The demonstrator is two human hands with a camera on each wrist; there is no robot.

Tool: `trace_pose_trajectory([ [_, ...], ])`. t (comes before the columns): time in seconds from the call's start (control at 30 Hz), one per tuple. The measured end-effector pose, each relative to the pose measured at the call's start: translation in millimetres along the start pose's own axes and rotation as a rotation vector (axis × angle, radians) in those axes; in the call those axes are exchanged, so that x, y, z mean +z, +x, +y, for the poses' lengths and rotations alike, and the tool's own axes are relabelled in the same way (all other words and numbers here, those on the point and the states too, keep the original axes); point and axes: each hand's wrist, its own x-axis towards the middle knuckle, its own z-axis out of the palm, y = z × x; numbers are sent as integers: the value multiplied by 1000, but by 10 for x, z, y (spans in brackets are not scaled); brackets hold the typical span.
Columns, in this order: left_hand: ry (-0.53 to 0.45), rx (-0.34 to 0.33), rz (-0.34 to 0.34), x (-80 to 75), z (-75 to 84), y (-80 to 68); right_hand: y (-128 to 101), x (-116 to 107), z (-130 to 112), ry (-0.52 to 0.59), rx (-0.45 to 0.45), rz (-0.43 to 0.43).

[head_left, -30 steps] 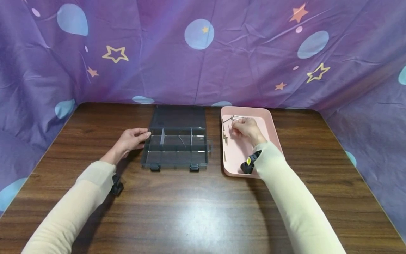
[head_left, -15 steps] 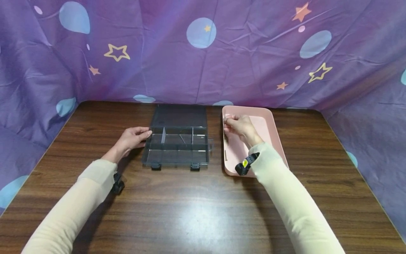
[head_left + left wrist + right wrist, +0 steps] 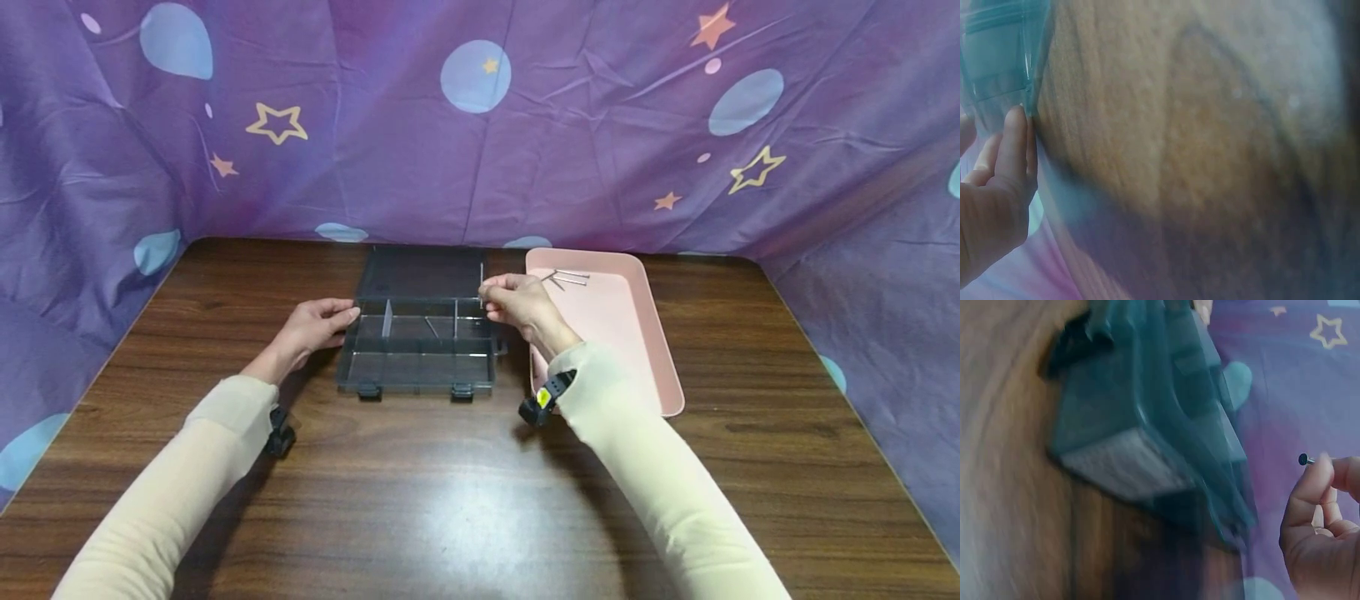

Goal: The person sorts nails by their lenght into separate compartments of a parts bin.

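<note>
**Nail pinched above the open box**

The right hand (image 3: 522, 304) holds a nail (image 3: 482, 279) upright, its fingers (image 3: 1310, 487) clamped together on the shaft. In the right wrist view the nail's dark round head (image 3: 1303, 459) pokes out just past the fingertips. The nail stands over the right rear corner of the box (image 3: 417, 346), just where the open lid (image 3: 420, 273) meets the compartments. Under and to the left of these fingers lie the box's back compartments, split by thin dividers (image 3: 386, 320); one slim piece (image 3: 430, 329) lies aslant in the middle one, though what it is cannot be told.

The left hand (image 3: 309, 327) rests on the desk (image 3: 465, 492) against the left wall of the box. Its fingers (image 3: 1015, 140) are nearly straight and close together, the tips touching the box's edge, nothing gripped between them. The left wrist view is blurred but shows the same fingertip against the clear plastic corner.

To the right of the right hand's fingers sits a pink tray (image 3: 637, 333), touching or just beside the box; which one cannot be told. More nails (image 3: 566, 277) lie at its far end, just beyond and right of the knuckles. Two black latches (image 3: 367, 391) mark the box's near edge, well short of either hand's fingers. A purple cloth (image 3: 480, 125) with stars and balloons hangs behind the desk.
</note>
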Motion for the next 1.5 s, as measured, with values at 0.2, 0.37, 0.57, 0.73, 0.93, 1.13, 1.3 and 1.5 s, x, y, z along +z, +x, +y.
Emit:
trace_pose_trajectory([
  [0.2,6,-5,7,6,8,13,-1,181,81,-103,-10,-7],
  [0.37,11,-11,-4,1,17,4,-7,275,131,-187,-21,-26],
  [0.57,20,-4,-22,-15,26,-12,2,344,164,-277,4,-35],
  [0.73,14,-8,-18,-8,23,-11,1,376,164,-311,16,-25],
  [0.93,26,-7,-17,-10,16,-16,21,389,173,-320,27,-17],
  [1.13,26,-17,-21,-14,25,-26,34,397,177,-314,27,-12],
  [1.3,22,-15,-22,-17,27,-32,31,396,175,-315,33,-7],
  [1.5,20,-6,-22,-21,10,-22,7,349,132,-268,13,-13],
])
